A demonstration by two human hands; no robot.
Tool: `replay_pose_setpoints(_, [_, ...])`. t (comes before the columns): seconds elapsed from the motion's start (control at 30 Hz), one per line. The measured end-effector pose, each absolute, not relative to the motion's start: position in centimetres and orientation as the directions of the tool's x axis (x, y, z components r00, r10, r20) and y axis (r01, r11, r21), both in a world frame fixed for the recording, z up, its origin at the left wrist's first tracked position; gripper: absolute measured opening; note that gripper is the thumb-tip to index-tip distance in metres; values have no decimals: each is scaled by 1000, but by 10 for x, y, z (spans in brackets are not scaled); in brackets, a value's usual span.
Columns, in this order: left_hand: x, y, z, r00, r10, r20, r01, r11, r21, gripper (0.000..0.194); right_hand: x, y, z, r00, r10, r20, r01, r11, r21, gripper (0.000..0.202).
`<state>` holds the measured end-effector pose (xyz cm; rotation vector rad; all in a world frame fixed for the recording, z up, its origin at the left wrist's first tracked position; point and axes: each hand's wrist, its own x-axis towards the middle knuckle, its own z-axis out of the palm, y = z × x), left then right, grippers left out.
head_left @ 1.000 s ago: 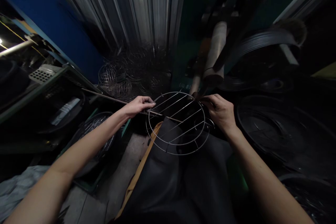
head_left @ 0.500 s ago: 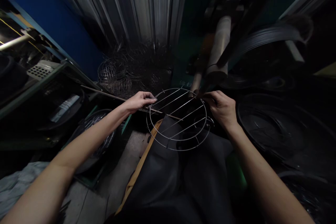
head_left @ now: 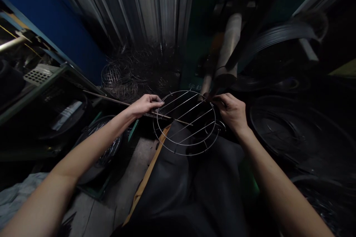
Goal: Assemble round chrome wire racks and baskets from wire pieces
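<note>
A round wire rack hangs tilted above my lap, made of two thin metal rings with several parallel bars across. My left hand is closed, pinching its left rim between thumb and fingers. My right hand is closed too, its fingertips pinched at the far right rim; whether a small piece is also between them is too dark to tell. The rack's far edge is beside the lower metal tip of a machine. A thin rod runs beneath my left hand and under the rack.
Above the tip is the machine's thick metal cylinder. Tangled wire pieces lie by the corrugated wall. A coil of wire and a large dark round tub are at right. A wire-filled basin stands left.
The whole view has shifted slightly, with hands and rack a little further left and up in it. Both hands keep the same grip, and the rack's pose is nearly unchanged.
</note>
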<state>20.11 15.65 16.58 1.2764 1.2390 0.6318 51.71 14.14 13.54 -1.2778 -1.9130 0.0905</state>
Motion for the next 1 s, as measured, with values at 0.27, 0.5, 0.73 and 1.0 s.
replay_pose_setpoints(0.27, [202, 156, 169, 282, 905, -318, 284, 238, 929, 33, 517, 142, 132, -150, 795, 587, 742, 483, -465, 17])
replay_pose_setpoints(0.5, [201, 156, 170, 274, 907, -320, 324, 227, 919, 39, 527, 143, 137, -110, 825, 555, 749, 436, -499, 12])
replay_pose_setpoints(0.73, [203, 153, 169, 283, 912, -298, 330, 199, 923, 40, 558, 84, 132, -14, 838, 546, 754, 367, -545, 14])
replay_pose_setpoints(1.0, [212, 123, 156, 286, 932, -221, 246, 152, 957, 42, 546, 62, 117, -210, 839, 503, 783, 452, -427, 27])
